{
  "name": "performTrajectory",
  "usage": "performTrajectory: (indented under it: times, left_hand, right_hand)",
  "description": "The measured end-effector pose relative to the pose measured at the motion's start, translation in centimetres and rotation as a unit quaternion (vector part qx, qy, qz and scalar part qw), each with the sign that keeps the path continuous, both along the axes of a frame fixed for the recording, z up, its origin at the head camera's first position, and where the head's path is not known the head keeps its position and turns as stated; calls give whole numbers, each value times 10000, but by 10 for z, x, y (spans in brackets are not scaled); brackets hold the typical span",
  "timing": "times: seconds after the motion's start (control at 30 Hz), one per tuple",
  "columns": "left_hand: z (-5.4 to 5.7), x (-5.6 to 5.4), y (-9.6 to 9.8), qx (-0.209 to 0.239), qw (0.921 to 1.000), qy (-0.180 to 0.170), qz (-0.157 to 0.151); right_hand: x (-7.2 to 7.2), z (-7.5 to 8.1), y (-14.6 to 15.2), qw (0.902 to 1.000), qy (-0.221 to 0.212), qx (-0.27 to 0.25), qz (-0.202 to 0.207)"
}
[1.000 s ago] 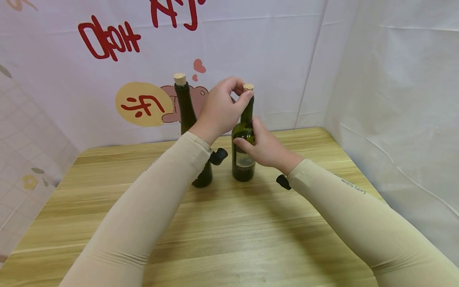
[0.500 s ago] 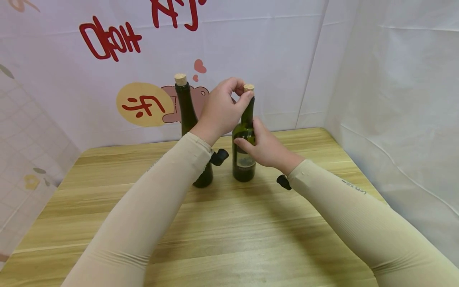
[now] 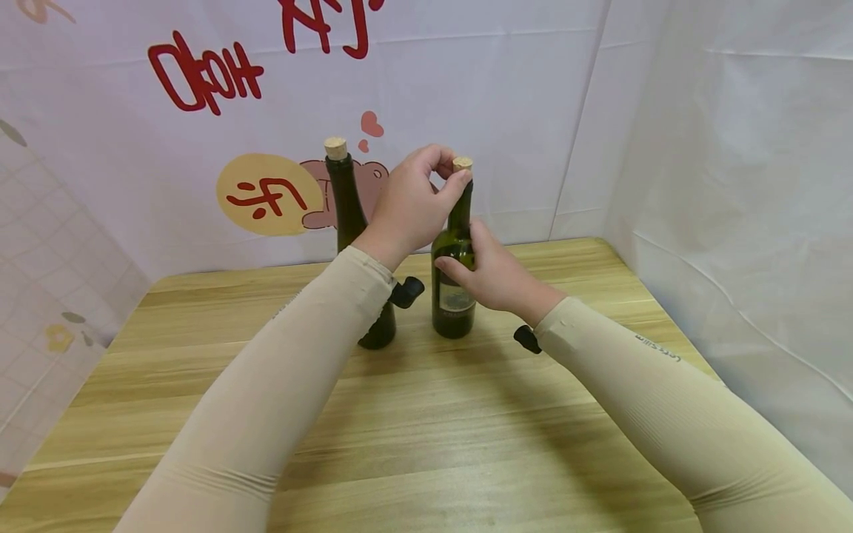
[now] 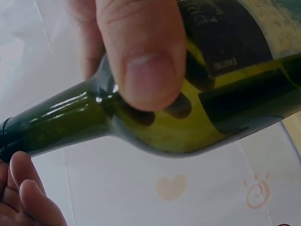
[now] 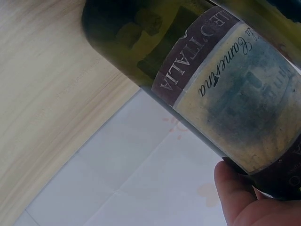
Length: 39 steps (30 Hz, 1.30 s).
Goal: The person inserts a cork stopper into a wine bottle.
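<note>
Two green glass bottles stand upright, side by side, in the head view. My left hand (image 3: 416, 200) pinches the cork (image 3: 463, 162) in the mouth of the right bottle (image 3: 453, 318) between thumb and fingers. Lower down, my right hand (image 3: 496, 274) grips that bottle round its shoulder, thumb in front. The left wrist view shows the bottle's neck (image 4: 66, 117) and my right thumb (image 4: 148, 70) over the shoulder. A printed label (image 5: 254, 94) fills much of the right wrist view. The left bottle (image 3: 346, 196) holds a protruding cork (image 3: 335, 148); my left forearm hides part of it.
Both bottles rest on a wood-grain table (image 3: 426, 429). A white printed sheet (image 3: 493, 96) hangs close behind it, with another white sheet (image 3: 766, 185) along the right side. Black wrist cameras stick out below both wrists.
</note>
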State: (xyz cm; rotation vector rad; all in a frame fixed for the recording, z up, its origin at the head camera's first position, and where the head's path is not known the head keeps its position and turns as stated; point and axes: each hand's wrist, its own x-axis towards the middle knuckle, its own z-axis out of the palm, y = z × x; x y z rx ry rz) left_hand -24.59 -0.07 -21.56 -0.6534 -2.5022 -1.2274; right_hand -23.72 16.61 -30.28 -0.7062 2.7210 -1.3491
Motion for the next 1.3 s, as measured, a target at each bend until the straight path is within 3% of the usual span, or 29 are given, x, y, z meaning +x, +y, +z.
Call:
performTrajectory:
  times: [0.57, 0.93, 1.3]
  left_hand:
    - [3, 4, -2, -292, 9996, 22, -20]
    - [-3, 6, -7, -660, 9968, 310, -331]
    - [-4, 25, -20, -1226, 9923, 93, -115]
  right_hand:
    - [2, 3, -1, 10000, -31, -9, 58]
    - [0, 1, 0, 9999, -57, -90, 92]
    - [3, 3, 0, 9999, -26, 133, -99]
